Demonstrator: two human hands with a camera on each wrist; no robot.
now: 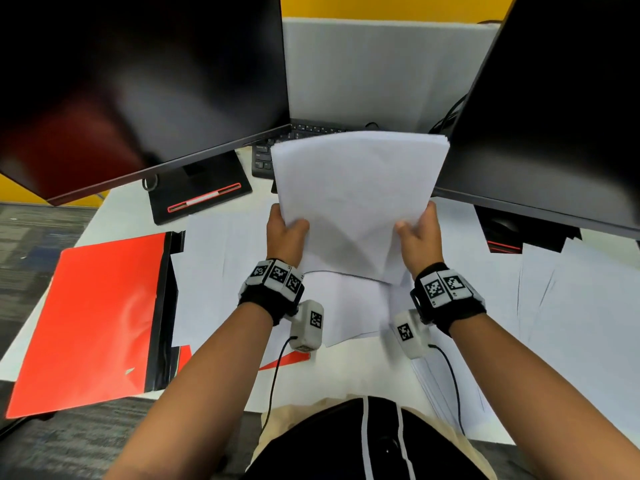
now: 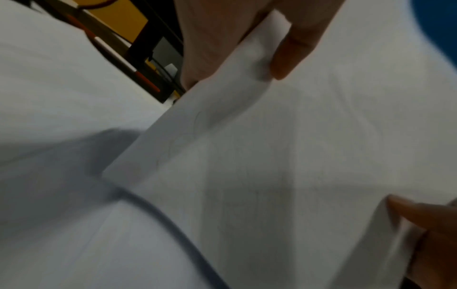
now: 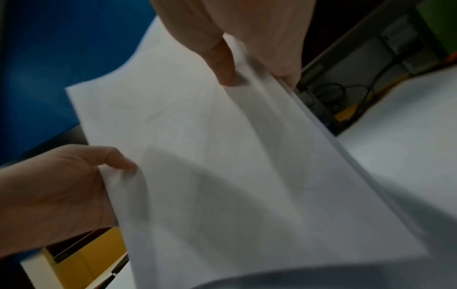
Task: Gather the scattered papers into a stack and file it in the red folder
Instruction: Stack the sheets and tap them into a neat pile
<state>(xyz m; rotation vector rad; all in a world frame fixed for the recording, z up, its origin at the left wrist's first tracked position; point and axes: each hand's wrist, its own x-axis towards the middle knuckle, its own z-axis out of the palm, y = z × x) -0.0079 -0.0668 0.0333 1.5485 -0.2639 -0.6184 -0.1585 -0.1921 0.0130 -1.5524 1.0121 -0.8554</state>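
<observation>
Roughly midway through the job, a person seated at a white surface (image 1: 221, 372) holds a stack of white papers (image 1: 356, 199) up on end between two dark monitors. The left hand (image 1: 285, 233) grips the stack's left edge, thumb in front and fingers curled behind; the right hand (image 1: 420, 233) grips the right edge the same way. The stack's lower edge hangs just above the surface, apparently while the sheets are being squared up. More loose sheets (image 1: 571, 289) lie scattered on the surface, under the hands and off to the right, so the gathering looks unfinished. The red folder (image 1: 100, 317) lies flat to the left, partly overhanging the near edge of the surface; whether anything is in it cannot be told. The filing itself is not yet done.
</observation>
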